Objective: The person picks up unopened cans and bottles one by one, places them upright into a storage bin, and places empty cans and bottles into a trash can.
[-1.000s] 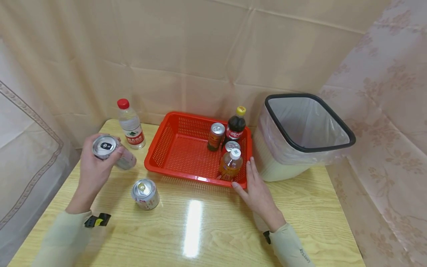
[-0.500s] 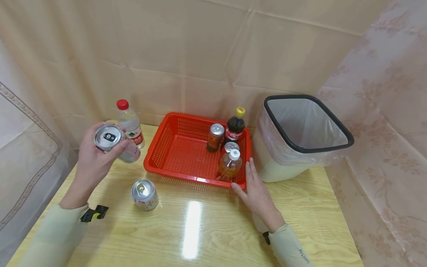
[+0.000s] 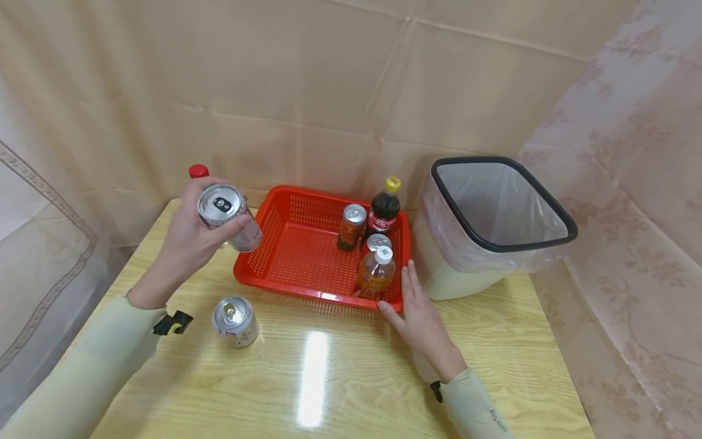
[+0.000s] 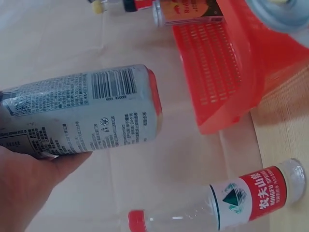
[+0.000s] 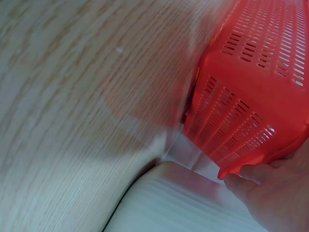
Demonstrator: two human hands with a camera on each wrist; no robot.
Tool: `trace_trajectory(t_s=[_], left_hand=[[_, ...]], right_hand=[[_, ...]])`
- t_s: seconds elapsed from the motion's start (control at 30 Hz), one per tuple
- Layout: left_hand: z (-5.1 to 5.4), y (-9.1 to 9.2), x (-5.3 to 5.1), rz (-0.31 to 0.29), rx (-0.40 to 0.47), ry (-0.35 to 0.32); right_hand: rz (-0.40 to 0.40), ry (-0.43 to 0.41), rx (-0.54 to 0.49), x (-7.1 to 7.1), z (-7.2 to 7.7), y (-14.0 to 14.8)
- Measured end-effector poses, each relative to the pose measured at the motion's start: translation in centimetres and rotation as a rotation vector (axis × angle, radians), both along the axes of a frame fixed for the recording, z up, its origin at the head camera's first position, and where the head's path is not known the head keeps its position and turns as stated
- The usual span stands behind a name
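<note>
While L hand [image 3: 189, 235] grips 1 can [image 3: 223, 204] of 4, straight-fingered R hand [image 3: 422, 318] touches 1 basket [image 3: 307, 259]

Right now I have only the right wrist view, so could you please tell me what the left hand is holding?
Observer: The left hand grips a pale can, lifted clear of the table.
Operator: Thank you; I see the red basket only from outside, so would you kindly say what stands in it?
Observer: It holds a brown-orange can, a second can, a cola bottle and an amber-drink bottle, all toward its right end.
</note>
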State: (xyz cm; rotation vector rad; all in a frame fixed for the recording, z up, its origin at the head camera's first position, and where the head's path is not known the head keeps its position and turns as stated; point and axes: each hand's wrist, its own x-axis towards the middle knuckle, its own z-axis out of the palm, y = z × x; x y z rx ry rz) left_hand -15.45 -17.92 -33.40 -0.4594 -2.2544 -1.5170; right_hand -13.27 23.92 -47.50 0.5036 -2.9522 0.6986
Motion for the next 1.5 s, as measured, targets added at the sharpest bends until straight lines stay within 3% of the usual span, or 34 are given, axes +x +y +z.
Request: trace_trajectory(t_s=[0.13, 0.33, 0.6, 0.8, 0.97, 1.2, 1.5], left_hand=[[0.7, 0.6, -1.2, -0.014, -0.07, -0.078], [1.5, 2.0, -3.1, -0.095, -0.09, -0.157], [1.0, 3.9, -5.4, -0.156, -0.094, -0.205], [0.6, 5.3, -6.6, -0.213, -0.086, -0.261], [0.3, 6.4, -7.6, -0.223, -0.127, -0.272], [-0.5, 7.8, -8.6, -0.245, -0.182, -0.292], [-1.8, 10.1, -8.8, -0.284, -0.248, -0.327]], right_hand=[[0.004, 0.014, -0.002, 0.1, -0.1, 0.0], [0.008, 0.019, -0.002, 0.1, 0.0, 0.0], [0.001, 0.001, 0.008, 0.1, -0.1, 0.0], [0.01, 0.034, 0.009, 0.0, -0.3, 0.0], [0.012, 0.041, 0.009, 0.0, -0.3, 0.1], [0.003, 0.028, 0.015, 0.1, -0.2, 0.1], [-0.004, 0.023, 0.022, 0.3, -0.1, 0.1]])
